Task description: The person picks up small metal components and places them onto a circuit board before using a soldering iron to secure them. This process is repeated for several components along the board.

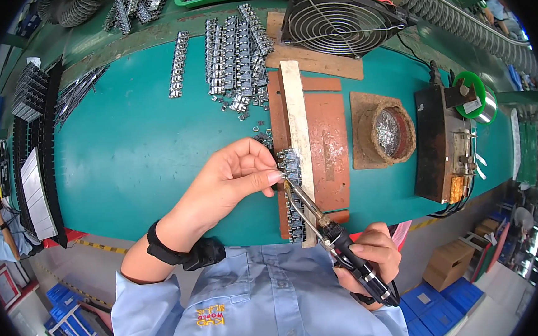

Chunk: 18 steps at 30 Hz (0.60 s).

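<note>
My right hand (375, 257) is wrapped around the black handle of a soldering iron (343, 241) with a thin feed tube along its side. Its metal tip meets a strip of small circuit boards (294, 213), close to my left fingertips. Thumb and forefinger of my left hand (235, 176) are pinched together at the left edge of that strip; what lies between them is too small to make out. The strip lies along a pale wooden bar (294, 104) on a reddish-brown base board (330, 145).
Further board strips (230, 58) and loose small metal parts (239, 102) lie beyond my left hand on the green mat (125, 159). To the right are a round pot of solder scraps (398, 135), a dark box (431, 144) and a green spool (471, 94). A fan (340, 22) stands behind.
</note>
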{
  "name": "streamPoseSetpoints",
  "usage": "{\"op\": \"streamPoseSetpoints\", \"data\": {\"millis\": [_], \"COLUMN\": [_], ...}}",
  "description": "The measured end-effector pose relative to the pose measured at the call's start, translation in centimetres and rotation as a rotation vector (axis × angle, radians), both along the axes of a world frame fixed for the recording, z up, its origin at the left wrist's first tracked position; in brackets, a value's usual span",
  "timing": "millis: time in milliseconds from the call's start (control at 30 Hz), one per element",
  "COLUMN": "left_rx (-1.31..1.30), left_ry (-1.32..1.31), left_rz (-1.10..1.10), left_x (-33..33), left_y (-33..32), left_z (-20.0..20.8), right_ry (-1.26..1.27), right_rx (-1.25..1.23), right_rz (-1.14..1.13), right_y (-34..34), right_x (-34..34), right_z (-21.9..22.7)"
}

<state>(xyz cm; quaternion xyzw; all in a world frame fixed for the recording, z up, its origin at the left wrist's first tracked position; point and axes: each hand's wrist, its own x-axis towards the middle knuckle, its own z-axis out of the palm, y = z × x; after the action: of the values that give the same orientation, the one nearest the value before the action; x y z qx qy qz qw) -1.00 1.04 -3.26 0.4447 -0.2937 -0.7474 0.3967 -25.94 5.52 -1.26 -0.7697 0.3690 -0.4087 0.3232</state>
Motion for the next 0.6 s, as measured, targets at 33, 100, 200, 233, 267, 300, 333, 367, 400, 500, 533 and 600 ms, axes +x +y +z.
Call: {"op": "streamPoseSetpoints", "data": {"millis": [33,100,200,233,267,300,333,367,400,500,533,600], "left_rx": [0.001,0.002,0.005,0.004,0.005,0.005,0.006,0.006,0.006,0.005,0.007,0.011], "left_ry": [0.000,0.000,0.017,0.016,0.016,0.016,0.016,0.015,0.014,0.010,0.010,0.009], "left_rz": [0.000,0.000,0.005,0.005,0.004,0.003,0.001,0.000,0.002,0.006,0.003,-0.002], "left_x": [0.0,0.0,0.0,0.0,0.0,0.0,0.0,0.0,0.0,0.0,0.0,0.0], "left_y": [0.0,0.0,0.1,0.0,0.0,0.0,0.0,0.0,0.0,0.0,0.0,0.0], "left_z": [0.0,0.0,0.1,0.1,0.0,0.0,0.0,0.0,0.0,0.1,0.1,0.1], "right_ry": [0.012,0.035,-0.066,-0.116,-0.116,-0.127,-0.138,-0.149,-0.149,-0.150,-0.151,-0.157], "right_rx": [-0.001,-0.003,-0.008,-0.011,-0.011,0.000,0.011,0.022,0.022,0.012,0.012,0.031], "right_rz": [0.010,0.030,-0.088,-0.147,-0.146,-0.155,-0.165,-0.176,-0.176,-0.115,-0.115,-0.092], "right_y": [0.0,-0.1,0.6,0.8,0.8,0.8,0.8,0.8,0.8,0.4,0.3,0.3], "right_x": [0.0,-0.1,-0.2,-0.3,-0.4,-0.5,-0.6,-0.7,-0.7,-0.4,-0.3,0.0], "right_z": [0.1,0.2,-0.8,-1.0,-0.9,-0.9,-0.9,-0.9,-0.8,-0.8,-0.9,-0.9]}}
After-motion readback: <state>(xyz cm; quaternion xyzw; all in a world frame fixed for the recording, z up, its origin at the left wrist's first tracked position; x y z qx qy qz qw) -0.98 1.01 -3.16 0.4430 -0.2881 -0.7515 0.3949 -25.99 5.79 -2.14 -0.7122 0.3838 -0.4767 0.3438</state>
